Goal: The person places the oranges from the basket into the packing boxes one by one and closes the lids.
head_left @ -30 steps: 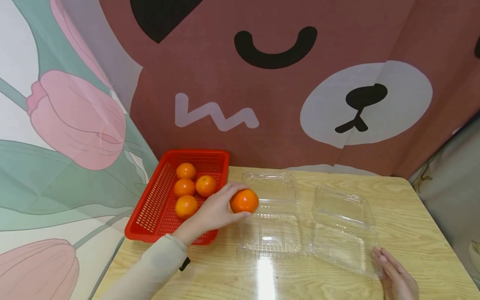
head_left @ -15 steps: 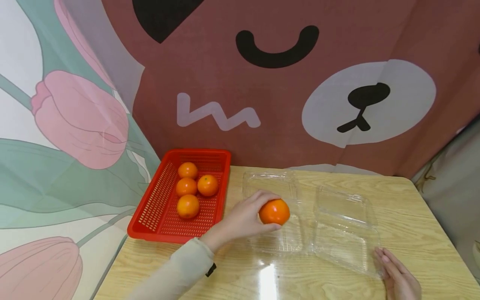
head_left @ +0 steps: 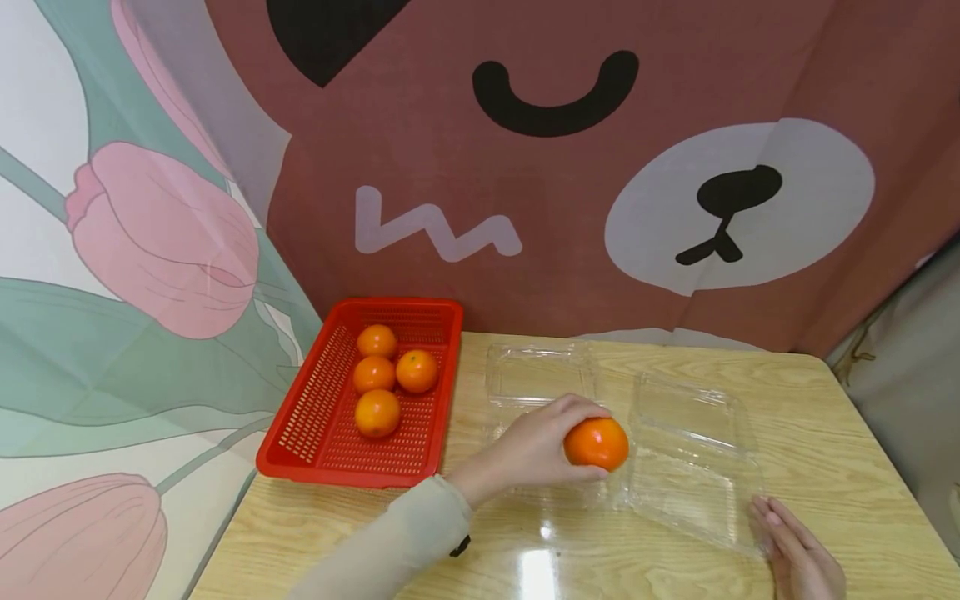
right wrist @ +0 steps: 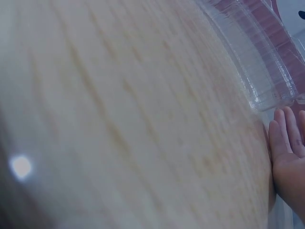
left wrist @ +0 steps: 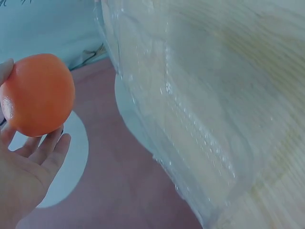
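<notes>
In the head view, my left hand (head_left: 536, 446) grips an orange (head_left: 597, 444) between thumb and fingers, held above the gap between two clear plastic containers. The same orange (left wrist: 39, 94) fills the left part of the left wrist view. Beneath my left hand lies the left clear container (head_left: 542, 375), partly hidden by the hand. To its right is the second clear container (head_left: 682, 492), with its lid folded back. My right hand (head_left: 798, 550) rests on the table by that container's right front corner, fingers fairly straight and touching or very near its edge.
A red plastic basket (head_left: 300, 475) stands at the left back with several oranges (head_left: 377, 413) in it. The wooden table (head_left: 645, 567) ends at a cloth backdrop (head_left: 450, 292) with a printed bear. Grey fabric (head_left: 922, 375) hangs off to the right.
My left hand has carried the orange rightward and slightly nearer, from beside the basket, across the left container, to the second container's left edge. The right hand stays almost still.
</notes>
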`<state>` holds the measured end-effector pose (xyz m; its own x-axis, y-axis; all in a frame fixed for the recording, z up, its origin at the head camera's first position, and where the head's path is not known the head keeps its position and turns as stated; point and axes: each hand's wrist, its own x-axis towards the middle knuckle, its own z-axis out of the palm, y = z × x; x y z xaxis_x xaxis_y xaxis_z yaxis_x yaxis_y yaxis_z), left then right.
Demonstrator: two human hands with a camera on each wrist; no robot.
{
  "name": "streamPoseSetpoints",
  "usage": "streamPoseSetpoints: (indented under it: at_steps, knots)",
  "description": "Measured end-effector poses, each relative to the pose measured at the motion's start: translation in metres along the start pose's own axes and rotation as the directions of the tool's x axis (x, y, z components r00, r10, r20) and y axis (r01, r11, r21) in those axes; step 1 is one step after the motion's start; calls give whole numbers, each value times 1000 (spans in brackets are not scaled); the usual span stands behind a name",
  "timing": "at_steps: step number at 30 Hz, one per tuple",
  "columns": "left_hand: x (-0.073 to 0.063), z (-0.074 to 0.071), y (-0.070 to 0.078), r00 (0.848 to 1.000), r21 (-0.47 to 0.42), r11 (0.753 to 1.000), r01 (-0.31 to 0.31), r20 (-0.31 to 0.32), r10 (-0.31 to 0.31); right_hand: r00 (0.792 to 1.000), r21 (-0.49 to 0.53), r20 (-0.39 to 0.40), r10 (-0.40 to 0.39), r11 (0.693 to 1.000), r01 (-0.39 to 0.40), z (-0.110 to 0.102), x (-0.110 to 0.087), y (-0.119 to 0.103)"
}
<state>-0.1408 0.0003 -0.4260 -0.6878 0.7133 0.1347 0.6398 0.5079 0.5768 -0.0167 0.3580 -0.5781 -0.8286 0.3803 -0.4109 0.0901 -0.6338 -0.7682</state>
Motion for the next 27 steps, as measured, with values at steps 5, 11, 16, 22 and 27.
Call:
streamPoseSetpoints:
  at_steps: [5,11,16,22,27]
  knots:
    - [8,13,6,999,4,1000,-23,37,23,999,24,48,-18,1000,17,-2,0,1]
    - [18,32,13,997,7,1000,-30,77,29,995,27,87,-42,999,40,-3,-2,3]
    - [25,47,21,995,17,999,-31,99,29,997,40,64,-54,998,52,-1,-2,4]
    - [36,66,30,992,55,998,-34,121,27,997,43,53,-59,997,57,0,-1,3]
    - [47,82,37,985,174,981,-87,163,58,1000,37,2,-24,999,24,1,2,3]
